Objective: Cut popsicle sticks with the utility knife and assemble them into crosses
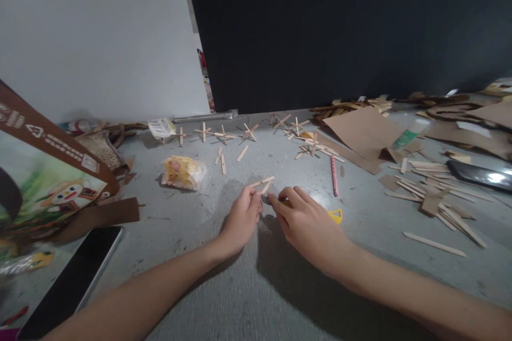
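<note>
Near the middle of the grey table, my left hand (245,216) is closed, pinching wooden craft sticks (266,187) whose ends stick out past its fingertips. My right hand (306,221) is wrapped around what looks like a yellow utility knife (336,217). Its looped yellow end shows behind the hand, and a dark tip shows by the fingers close to the sticks; the rest is hidden. Beyond the hands lie a loose craft stick (242,153) and a pair of joined sticks (223,164). Several crossed stick pieces (250,131) stand in a row farther back.
A yellow packet (183,172) lies left of centre. At left are a phone (74,279) and a printed bag (52,170). To the right are a red pencil-like stick (334,176), piled craft sticks (432,192), cardboard (356,136), a glue stick (410,134) and a dark shiny object (480,175).
</note>
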`<state>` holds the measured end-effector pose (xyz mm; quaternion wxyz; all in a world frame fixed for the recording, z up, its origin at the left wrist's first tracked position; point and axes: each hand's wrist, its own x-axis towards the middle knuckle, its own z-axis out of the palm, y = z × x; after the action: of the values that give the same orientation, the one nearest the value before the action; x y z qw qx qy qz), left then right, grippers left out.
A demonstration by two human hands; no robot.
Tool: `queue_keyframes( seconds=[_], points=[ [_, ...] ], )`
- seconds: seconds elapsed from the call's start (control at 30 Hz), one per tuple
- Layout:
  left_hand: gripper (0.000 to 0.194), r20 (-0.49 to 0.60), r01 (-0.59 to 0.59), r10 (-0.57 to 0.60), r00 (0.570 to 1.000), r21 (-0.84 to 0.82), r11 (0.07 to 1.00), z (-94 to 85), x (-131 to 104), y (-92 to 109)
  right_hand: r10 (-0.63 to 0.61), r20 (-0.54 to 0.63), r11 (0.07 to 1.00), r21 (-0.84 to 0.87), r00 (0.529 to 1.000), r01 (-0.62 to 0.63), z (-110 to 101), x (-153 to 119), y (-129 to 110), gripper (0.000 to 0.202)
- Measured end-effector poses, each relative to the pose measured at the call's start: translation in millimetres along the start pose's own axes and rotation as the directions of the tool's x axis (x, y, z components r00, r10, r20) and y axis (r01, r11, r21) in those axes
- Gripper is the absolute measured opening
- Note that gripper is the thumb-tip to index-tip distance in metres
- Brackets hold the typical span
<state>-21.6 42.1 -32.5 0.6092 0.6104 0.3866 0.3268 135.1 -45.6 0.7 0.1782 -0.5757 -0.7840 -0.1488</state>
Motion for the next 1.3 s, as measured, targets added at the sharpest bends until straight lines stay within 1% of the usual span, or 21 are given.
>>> queue_keyframes(
  seconds=[0.23,0.5,0.93,1.03,1.2,1.3],
  points=[
    [0.035,0.012,0.038,-0.037,0.999,-0.113,0.993,0.6,1,9,0.018,-0.019,0.999,0.047,1.0,-0.017,4,0,0,0.04],
    [0.042,-0.005,0.036,-0.038,0.999,-0.184,0.982,-1.6,2,11,0.008,-0.082,0.996,0.092,0.997,0.0,19,-2,4,0.045],
    [0.047,-0.001,0.054,-0.055,0.998,-0.18,0.982,-3.5,4,12,0.006,-0.117,0.984,0.178,0.993,0.015,27,-3,7,0.053],
    [0.046,0.006,0.066,-0.066,0.998,-0.181,0.981,-3.9,4,13,0.003,-0.124,0.983,0.182,0.992,0.02,28,-3,8,0.051],
    [0.047,0.0,0.039,-0.039,0.999,-0.192,0.981,-4.1,5,13,-0.013,-0.134,0.982,0.182,0.991,0.038,28,-2,9,0.046],
    [0.048,0.02,0.044,-0.04,0.999,-0.216,0.975,-4.1,7,12,-0.02,-0.155,0.981,0.186,0.988,0.049,30,-1,10,0.045]
  ],
)
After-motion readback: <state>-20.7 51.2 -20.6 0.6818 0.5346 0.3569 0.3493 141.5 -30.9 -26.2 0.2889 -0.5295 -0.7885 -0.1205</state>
